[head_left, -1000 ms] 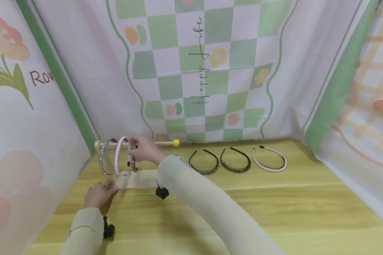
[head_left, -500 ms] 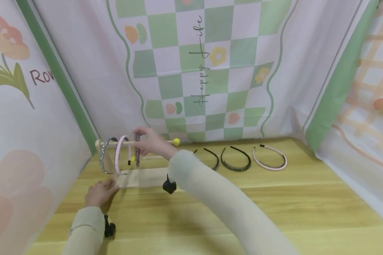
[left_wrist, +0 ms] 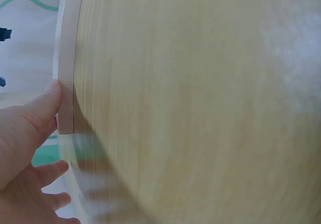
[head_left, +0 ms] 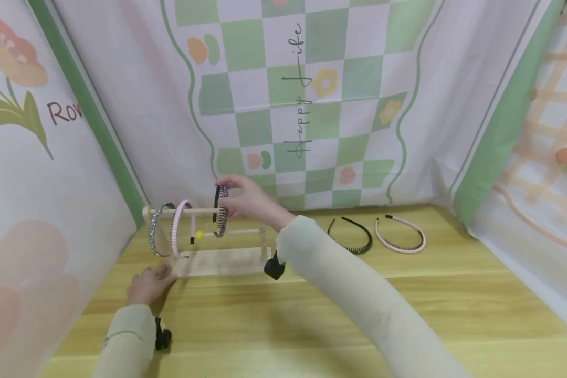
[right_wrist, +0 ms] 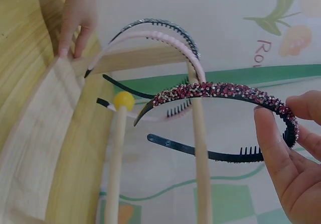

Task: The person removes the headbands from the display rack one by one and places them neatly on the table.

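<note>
My right hand [head_left: 252,202] pinches a headband [right_wrist: 215,90] covered in red and silver sparkles, with black teeth inside. The upper rod [head_left: 205,212] of a wooden headband stand passes between its two arms. Further left on this rod hang a pink headband [head_left: 174,231] and a silver sparkly headband [head_left: 152,231]. My left hand [head_left: 146,286] holds the left end of the stand's base [head_left: 227,261]; in the left wrist view the thumb [left_wrist: 50,96] presses its edge. The right hand hides the rod's right end.
A lower rod with a yellow ball [head_left: 199,234] comes from a post [head_left: 263,244] at the stand's right. On the table [head_left: 430,304] lie a black headband [head_left: 359,249] and a pink one [head_left: 408,252] further right. A printed curtain [head_left: 245,105] rises behind.
My right hand has moved right and slightly up along the upper rod with the sparkly headband, away from the pink one. The left hand has stayed at the base.
</note>
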`<action>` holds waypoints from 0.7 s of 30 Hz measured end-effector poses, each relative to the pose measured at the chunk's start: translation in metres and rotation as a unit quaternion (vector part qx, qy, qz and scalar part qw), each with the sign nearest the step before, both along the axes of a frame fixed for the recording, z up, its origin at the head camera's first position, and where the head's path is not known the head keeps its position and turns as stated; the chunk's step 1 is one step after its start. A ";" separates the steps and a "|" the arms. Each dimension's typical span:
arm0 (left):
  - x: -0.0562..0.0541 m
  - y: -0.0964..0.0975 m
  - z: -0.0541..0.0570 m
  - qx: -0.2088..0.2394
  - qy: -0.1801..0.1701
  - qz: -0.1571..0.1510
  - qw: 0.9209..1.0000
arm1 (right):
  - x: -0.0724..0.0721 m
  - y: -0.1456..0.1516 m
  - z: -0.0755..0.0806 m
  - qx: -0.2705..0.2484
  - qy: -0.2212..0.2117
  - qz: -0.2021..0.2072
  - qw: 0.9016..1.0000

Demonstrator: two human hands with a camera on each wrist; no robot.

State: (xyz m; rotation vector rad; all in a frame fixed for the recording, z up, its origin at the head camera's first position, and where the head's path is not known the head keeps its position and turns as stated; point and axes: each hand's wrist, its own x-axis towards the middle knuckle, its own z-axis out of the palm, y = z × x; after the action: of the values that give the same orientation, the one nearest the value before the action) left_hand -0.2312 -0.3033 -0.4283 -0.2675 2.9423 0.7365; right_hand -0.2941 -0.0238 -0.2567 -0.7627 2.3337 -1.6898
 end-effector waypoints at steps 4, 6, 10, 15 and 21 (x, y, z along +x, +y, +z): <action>0.001 0.002 0.002 0.002 -0.003 0.002 1.000 | 0.000 0.012 0.003 -0.006 0.005 -0.012 1.000; 0.001 0.002 0.003 0.003 -0.004 0.004 1.000 | 0.001 0.016 0.004 -0.013 0.006 -0.015 1.000; 0.000 0.000 0.001 0.006 -0.007 0.004 1.000 | 0.001 0.026 0.004 -0.021 0.009 -0.010 1.000; -0.001 0.000 0.000 0.012 -0.014 0.006 1.000 | 0.004 0.043 0.004 -0.020 0.021 -0.013 1.000; -0.001 0.000 0.001 0.011 -0.014 0.006 1.000 | 0.006 0.065 0.003 -0.038 0.029 -0.028 0.998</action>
State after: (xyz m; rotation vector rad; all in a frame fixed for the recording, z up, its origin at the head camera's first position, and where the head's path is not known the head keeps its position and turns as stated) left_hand -0.2323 -0.3029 -0.4273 -0.2905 2.9069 0.7596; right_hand -0.2876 0.0412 -0.2541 -0.7770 2.3618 -1.8111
